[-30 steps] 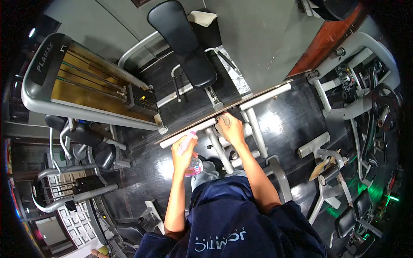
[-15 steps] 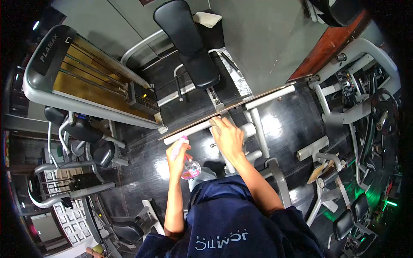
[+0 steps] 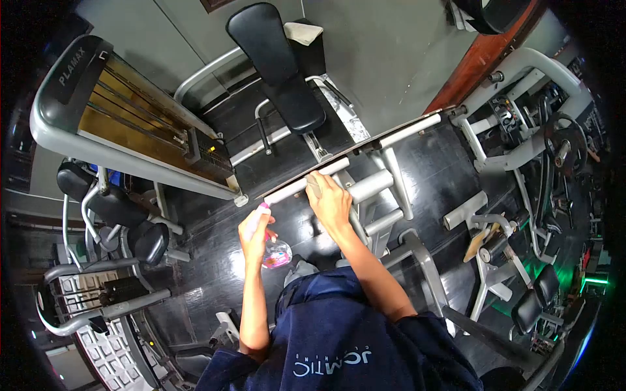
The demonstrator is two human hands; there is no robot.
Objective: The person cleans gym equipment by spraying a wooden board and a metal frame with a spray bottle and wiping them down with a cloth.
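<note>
In the head view, a clear plastic spray bottle [image 3: 274, 253] with pink liquid in its round base and a pink nozzle at the top is held by the left hand [image 3: 255, 236]. The fingers are wrapped tightly round the bottle's neck, and the nozzle is pointed up and away from the body. The bottle is carried in the air above the glossy black floor [image 3: 208, 228], just below and to the left of a pale grey metal crossbar [image 3: 290, 188].

The right hand [image 3: 331, 201] is laid palm down on that crossbar, near its middle. A small grey cloth [image 3: 312, 186] is pinned against the tube under the fingertips, the fingers being held together and bent over cloth and bar. Most of the cloth is covered by the hand. The two hands are near each other but apart.

Both bare forearms are seen reaching out from a navy blue garment with pale lettering [image 3: 339, 345] at the bottom edge.

Beyond the crossbar, a black padded seat and backrest [image 3: 277, 62] is mounted on a grey frame, with a folded beige towel [image 3: 301, 31] lying behind it. To the left, a grey weight-stack machine marked PLAMAX [image 3: 72, 65] is seen, and a round black weight plate [image 3: 565, 147] hangs on the frames at the right.
</note>
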